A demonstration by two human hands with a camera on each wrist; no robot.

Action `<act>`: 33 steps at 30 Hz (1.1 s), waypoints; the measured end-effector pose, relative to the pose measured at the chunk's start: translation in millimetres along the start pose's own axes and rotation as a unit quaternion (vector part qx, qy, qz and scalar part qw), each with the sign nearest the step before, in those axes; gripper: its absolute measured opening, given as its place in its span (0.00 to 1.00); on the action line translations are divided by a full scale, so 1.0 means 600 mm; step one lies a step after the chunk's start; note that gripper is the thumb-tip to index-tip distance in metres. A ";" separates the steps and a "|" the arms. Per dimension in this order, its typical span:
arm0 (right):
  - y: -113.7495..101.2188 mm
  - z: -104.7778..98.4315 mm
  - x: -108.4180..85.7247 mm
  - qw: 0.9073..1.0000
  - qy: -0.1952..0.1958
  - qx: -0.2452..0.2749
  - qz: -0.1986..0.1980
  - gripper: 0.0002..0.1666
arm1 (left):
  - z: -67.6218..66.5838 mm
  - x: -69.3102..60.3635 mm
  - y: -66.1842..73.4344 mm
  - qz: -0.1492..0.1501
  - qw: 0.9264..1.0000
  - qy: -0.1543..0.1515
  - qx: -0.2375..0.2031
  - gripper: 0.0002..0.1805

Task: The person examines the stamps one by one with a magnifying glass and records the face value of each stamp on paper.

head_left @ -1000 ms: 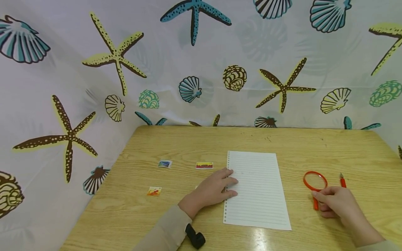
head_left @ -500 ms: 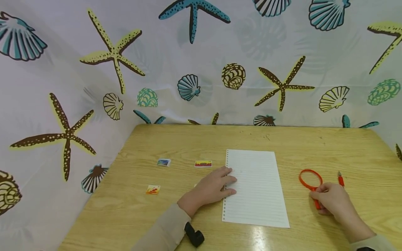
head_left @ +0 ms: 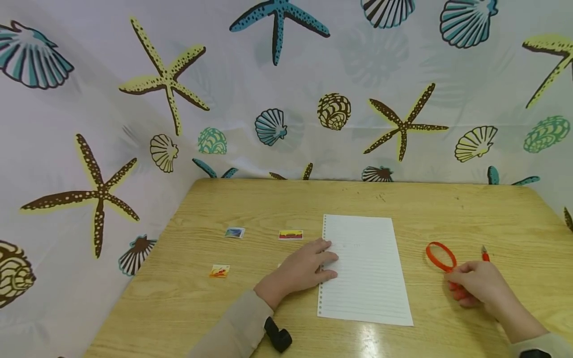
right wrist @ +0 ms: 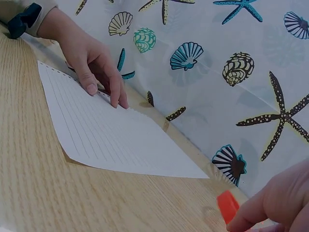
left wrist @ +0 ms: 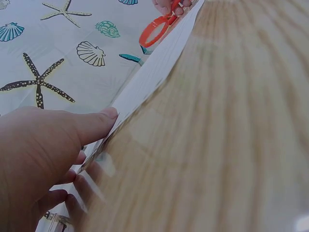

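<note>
My left hand (head_left: 301, 268) rests along the punched left edge of a lined sheet of paper (head_left: 364, 278), its fingers spread and fairly straight. In the left wrist view, the thumb of this hand lies over the paper's edge. To the right of the sheet, my right hand (head_left: 481, 283) grips the handle of a red magnifying glass (head_left: 429, 254) between thumb and curled fingers. The round rim is tilted and points up and left, while the fingers cover most of the handle. Only part of the red frame (right wrist: 227, 205) shows in the right wrist view.
A red pen-like tool (head_left: 485, 256) with a pointed metal tip lies just beyond my right hand. Small stamp-like pictures, one blue (head_left: 235, 232), one red and yellow (head_left: 291, 234) and one orange (head_left: 219, 271), lie left of the paper. A shell-patterned cloth (head_left: 241, 99) hangs behind the table.
The magnifying glass has shifted a little left and tilted, so its ring looks narrower and its handle is more covered by my right fingers. My left hand stays on the paper.
</note>
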State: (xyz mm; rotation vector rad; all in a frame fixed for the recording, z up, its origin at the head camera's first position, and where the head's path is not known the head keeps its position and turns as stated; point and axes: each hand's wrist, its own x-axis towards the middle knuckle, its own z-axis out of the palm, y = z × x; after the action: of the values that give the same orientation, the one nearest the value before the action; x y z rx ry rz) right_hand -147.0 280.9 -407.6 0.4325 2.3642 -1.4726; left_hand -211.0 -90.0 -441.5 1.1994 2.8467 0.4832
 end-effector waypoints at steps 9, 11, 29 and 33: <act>0.013 -0.004 0.004 0.994 -0.056 0.097 -0.002 0.23 | -0.005 -0.003 0.004 -0.004 1.000 -0.004 -0.012 0.24; 0.015 -0.006 0.006 0.991 -0.069 0.116 0.006 0.23 | -0.005 -0.004 0.003 -0.002 1.000 -0.003 -0.009 0.23; 0.009 0.009 -0.001 0.979 -0.111 0.168 -0.029 0.16 | 0.003 0.006 0.001 0.002 0.999 0.028 0.021 0.19; -0.003 0.021 -0.003 0.979 -0.109 0.167 -0.039 0.17 | 0.002 0.008 0.002 0.001 1.000 0.025 0.017 0.18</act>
State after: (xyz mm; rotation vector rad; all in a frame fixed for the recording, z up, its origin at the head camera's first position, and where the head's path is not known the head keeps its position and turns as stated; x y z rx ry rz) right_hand -144.8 268.5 -410.9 0.2434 1.9899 -1.8602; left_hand -213.2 -85.5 -441.8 1.2136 2.9071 0.4744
